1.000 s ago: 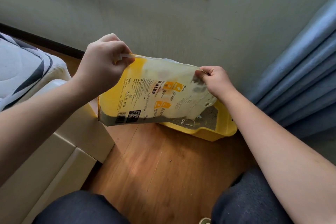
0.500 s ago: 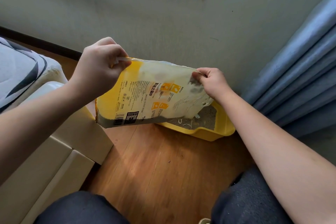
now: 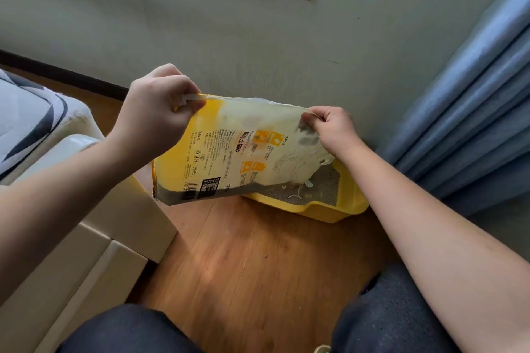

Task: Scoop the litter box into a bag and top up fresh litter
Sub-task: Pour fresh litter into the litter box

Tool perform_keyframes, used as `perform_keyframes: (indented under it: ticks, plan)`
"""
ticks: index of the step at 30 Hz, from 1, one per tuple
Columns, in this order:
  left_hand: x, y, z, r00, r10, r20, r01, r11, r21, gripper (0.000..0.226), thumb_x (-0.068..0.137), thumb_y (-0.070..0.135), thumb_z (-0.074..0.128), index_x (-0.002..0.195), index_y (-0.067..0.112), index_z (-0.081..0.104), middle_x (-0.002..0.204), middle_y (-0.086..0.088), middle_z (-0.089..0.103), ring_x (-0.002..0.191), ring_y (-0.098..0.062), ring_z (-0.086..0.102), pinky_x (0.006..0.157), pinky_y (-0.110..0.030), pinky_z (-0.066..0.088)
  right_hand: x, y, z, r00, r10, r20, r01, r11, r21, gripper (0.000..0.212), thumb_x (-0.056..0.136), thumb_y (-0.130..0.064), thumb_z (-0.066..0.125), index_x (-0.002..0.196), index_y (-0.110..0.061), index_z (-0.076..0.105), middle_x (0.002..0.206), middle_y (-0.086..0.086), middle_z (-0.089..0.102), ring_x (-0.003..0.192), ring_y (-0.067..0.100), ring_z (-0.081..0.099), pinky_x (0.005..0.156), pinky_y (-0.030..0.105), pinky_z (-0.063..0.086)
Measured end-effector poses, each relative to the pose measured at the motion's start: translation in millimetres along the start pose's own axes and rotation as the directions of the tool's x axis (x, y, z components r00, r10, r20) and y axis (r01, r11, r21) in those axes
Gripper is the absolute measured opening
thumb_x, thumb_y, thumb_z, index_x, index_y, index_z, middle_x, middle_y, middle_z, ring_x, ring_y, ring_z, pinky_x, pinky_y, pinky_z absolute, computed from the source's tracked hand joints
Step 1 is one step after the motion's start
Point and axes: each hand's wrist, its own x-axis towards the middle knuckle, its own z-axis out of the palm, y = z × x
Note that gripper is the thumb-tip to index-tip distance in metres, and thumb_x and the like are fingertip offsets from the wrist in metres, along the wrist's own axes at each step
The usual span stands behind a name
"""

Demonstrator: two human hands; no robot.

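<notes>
Head view shows the litter bag [image 3: 229, 149] held tipped on its side between both hands, and over the last second it has barely shifted: only a slight settle toward 7 o'clock, its mouth end still hanging over the litter box [image 3: 348, 203]. The left hand [image 3: 155, 114] pinches the bag's upper corner at 10 o'clock, fingers curled tight on the plastic; the right hand [image 3: 329, 129] pinches the opposite edge at 2 o'clock the same way. The yellow box sits on the wooden floor [image 3: 243, 261] against the wall, grey litter visible inside at 3 o'clock of the bag. I cannot tell whether grains are falling. With so little change, the top-up looks to be mid-pour or nearly spent; the bag looks almost flat.
</notes>
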Motion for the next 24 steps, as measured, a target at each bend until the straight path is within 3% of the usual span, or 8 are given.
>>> perform_keyframes:
  ticks: [8, 15, 19, 24]
  plan:
    - [18.3, 25.1, 11.2, 0.998, 0.049, 0.031, -0.048, 0.999, -0.022, 0.01, 0.086, 0.009, 0.071, 0.091, 0.001, 0.071, 0.091, -0.01, 0.06, 0.079, -0.022, 0.057, 0.065, -0.032, 0.048, 1.3, 11.2, -28.9, 0.996, 0.036, -0.084, -0.039, 0.999, -0.031, 0.019, 0.092, -0.036, 0.06, 0.084, -0.026, 0.074, 0.079, -0.009, 0.073, 0.083, 0.014, 0.068, 0.082, 0.038, 0.054]
    - [35.0, 47.1, 29.8, 1.0, 0.017, 0.025, -0.016, 0.999, -0.042, 0.008, 0.087, 0.009, 0.069, 0.092, 0.003, 0.072, 0.091, -0.005, 0.058, 0.081, -0.02, 0.056, 0.068, -0.03, 0.047, 0.7, 19.6, -40.3, 0.976, 0.11, -0.19, -0.108, 0.994, 0.023, 0.021, 0.093, -0.037, 0.059, 0.086, -0.025, 0.074, 0.079, -0.011, 0.072, 0.078, 0.012, 0.068, 0.077, 0.039, 0.057]
    - [38.1, 51.7, 35.4, 1.0, 0.007, 0.025, -0.006, 0.999, -0.039, 0.007, 0.087, 0.009, 0.069, 0.09, 0.004, 0.072, 0.089, -0.002, 0.057, 0.079, -0.017, 0.053, 0.063, -0.018, 0.04, 3.4, 22.9, -41.7, 0.966, 0.141, -0.219, -0.133, 0.99, 0.048, 0.021, 0.093, -0.038, 0.059, 0.089, -0.024, 0.074, 0.08, -0.011, 0.072, 0.08, 0.015, 0.068, 0.077, 0.042, 0.057]
    - [34.3, 46.7, 31.4, 1.0, -0.009, 0.03, 0.01, 0.999, -0.034, 0.006, 0.086, 0.008, 0.069, 0.089, 0.004, 0.072, 0.089, -0.002, 0.057, 0.078, -0.016, 0.053, 0.063, -0.014, 0.038, 7.9, 18.7, -37.6, 0.967, 0.174, -0.184, -0.147, 0.978, 0.149, 0.017, 0.092, -0.034, 0.062, 0.089, -0.023, 0.075, 0.082, -0.002, 0.073, 0.083, 0.022, 0.07, 0.073, 0.044, 0.059]
